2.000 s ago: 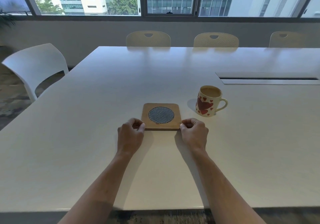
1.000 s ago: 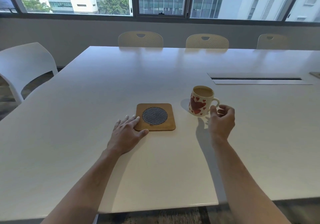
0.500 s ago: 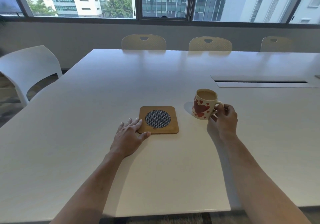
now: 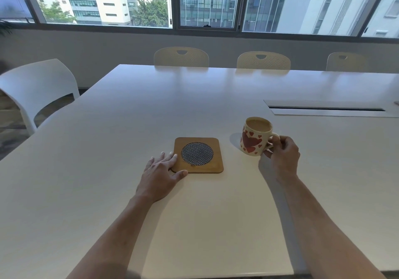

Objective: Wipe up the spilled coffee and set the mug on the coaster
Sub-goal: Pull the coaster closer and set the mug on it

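Daylight from a wall of windows falls on a long white counter. Right of frame centre, the heart-printed mug stands on the counter, tilted slightly and nearly full of milky coffee. The right hand has its fingers curled around the handle. Ceramic, rigid and breakable, it looks fairly heavy and liable to slosh, so the handle is the sensible hold. Just left, apart from the mug, lies the wooden coaster; the left hand rests flat, fingers straight, touching its near-left corner. No spill shows. Chairs line the far edge.
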`<action>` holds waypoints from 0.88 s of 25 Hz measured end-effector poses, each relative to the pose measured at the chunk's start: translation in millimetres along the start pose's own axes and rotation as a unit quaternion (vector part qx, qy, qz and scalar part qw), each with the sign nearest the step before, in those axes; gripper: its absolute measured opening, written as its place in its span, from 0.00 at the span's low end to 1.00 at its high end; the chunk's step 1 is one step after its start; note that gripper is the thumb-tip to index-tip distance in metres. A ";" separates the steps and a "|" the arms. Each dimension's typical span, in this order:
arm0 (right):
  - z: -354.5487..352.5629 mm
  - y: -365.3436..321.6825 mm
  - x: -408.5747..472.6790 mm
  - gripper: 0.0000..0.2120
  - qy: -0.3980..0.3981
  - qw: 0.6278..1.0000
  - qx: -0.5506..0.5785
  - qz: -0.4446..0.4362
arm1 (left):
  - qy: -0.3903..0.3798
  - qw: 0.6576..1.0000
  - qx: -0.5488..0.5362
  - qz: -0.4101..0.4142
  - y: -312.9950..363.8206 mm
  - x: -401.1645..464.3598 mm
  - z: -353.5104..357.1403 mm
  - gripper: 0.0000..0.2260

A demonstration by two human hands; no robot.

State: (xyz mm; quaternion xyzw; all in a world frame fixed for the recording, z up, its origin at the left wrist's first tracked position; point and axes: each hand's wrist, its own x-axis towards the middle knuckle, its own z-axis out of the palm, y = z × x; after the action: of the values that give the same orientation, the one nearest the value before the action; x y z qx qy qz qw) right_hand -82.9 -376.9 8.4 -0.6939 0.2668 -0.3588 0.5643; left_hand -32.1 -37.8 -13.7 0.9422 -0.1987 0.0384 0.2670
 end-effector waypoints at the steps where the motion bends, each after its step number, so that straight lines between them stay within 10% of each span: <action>1: 0.2 -0.1 -0.3 0.06 0.001 1.000 0.004 0.000 | 0.000 1.000 0.000 0.000 0.3 0.0 0.0 0.32; 22: 71.7 -30.1 -43.1 0.07 -0.141 0.984 0.108 0.003 | 0.003 1.000 0.017 0.006 -1.1 0.1 1.4 0.33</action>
State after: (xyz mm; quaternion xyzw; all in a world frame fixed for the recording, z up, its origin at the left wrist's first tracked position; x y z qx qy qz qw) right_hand -52.5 -294.4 21.7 -0.6720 0.1465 -0.2822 0.6689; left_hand -31.6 -37.8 -15.4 0.9451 -0.2032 0.0466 0.2516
